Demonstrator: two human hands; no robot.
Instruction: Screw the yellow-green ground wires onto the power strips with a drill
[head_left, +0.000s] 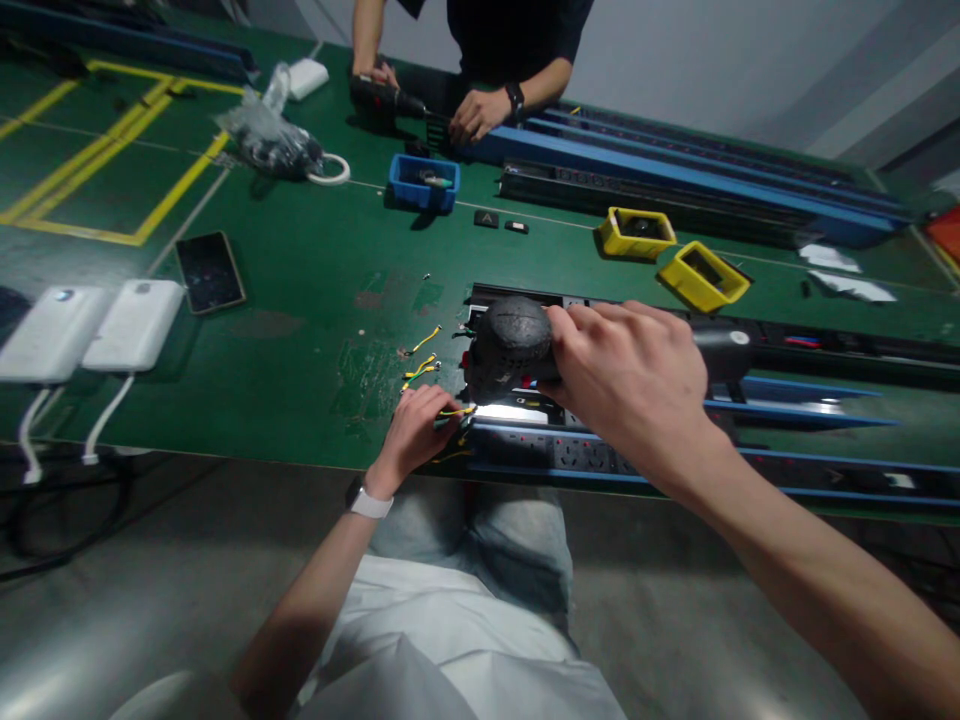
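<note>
My right hand (634, 385) is wrapped round a black power drill (514, 340), held above the left end of the long socket strips. My left hand (420, 425) is closed on a yellow-green wire (456, 411) beside the end of the nearest blue-edged strip (592, 452). Several short yellow-green wires (421, 368) lie on the green table just beyond my left hand. The drill's tip is hidden behind its body.
Across the green table (300, 400), a person's hands hold another drill (390, 100) at a blue rail (637, 160). Nearby are a blue bin (424, 183), yellow bins (637, 233), a phone (211, 272), white boxes (135, 325) and a plastic bag (270, 140).
</note>
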